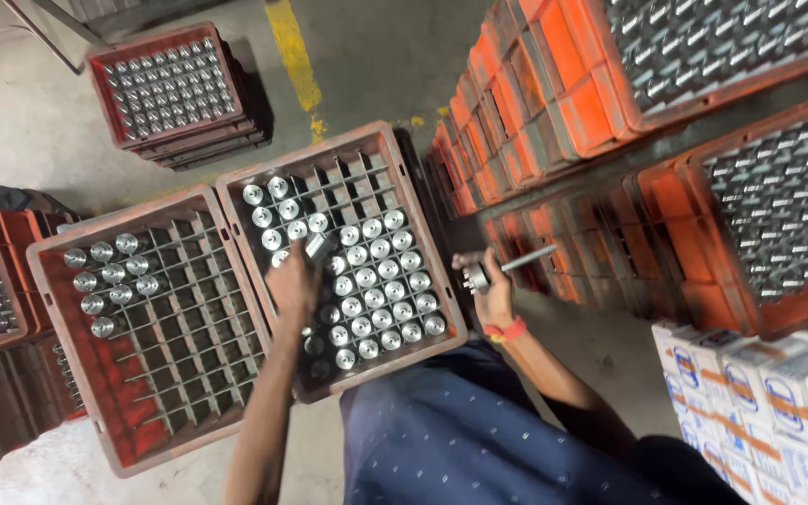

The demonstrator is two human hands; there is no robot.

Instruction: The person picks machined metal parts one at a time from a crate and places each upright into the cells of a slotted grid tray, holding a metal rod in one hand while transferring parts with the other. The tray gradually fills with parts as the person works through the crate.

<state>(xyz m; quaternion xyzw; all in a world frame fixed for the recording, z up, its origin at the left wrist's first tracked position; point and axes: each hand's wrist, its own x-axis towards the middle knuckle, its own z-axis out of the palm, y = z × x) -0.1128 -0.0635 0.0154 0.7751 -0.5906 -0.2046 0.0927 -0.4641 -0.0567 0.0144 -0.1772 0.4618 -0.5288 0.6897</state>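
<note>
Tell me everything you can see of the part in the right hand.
The metal part is shiny and silver-grey: a round, flanged head at one end and a long, thin shaft pointing up and to the right. The right hand grips it at the head, beside the right-hand orange crate. Finer detail is blurred.

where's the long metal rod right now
In the head view the long silver metal rod is in the right hand, right of centre, just past the right edge of the red divided crate of shiny metal cylinders.

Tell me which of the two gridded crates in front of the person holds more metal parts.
The right crate, under the left hand: most of its cells hold round metal parts. The left crate has only a cluster in its upper-left corner.
</note>
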